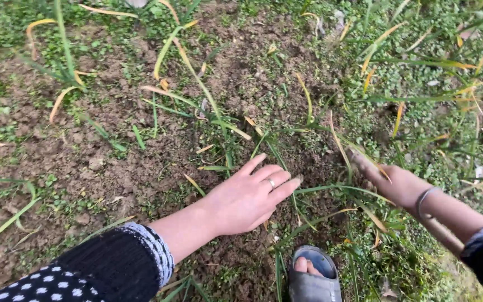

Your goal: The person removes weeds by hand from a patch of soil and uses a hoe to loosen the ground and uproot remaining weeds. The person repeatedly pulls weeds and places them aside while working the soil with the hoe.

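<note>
Reaching low, your left hand (247,198) spreads flat and empty over the grass blades (286,162) in bare soil (113,162) — your right hand (395,184) grips blades near their base, seemingly for purchase — your sandal (313,277) stands just below.

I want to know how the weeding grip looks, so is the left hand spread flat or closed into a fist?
Spread. The left hand reaches over the soil with straight fingers, holding nothing.

Black sleeve (107,268), white dots; grey sandal (314,282); brown soil (113,168).
</note>
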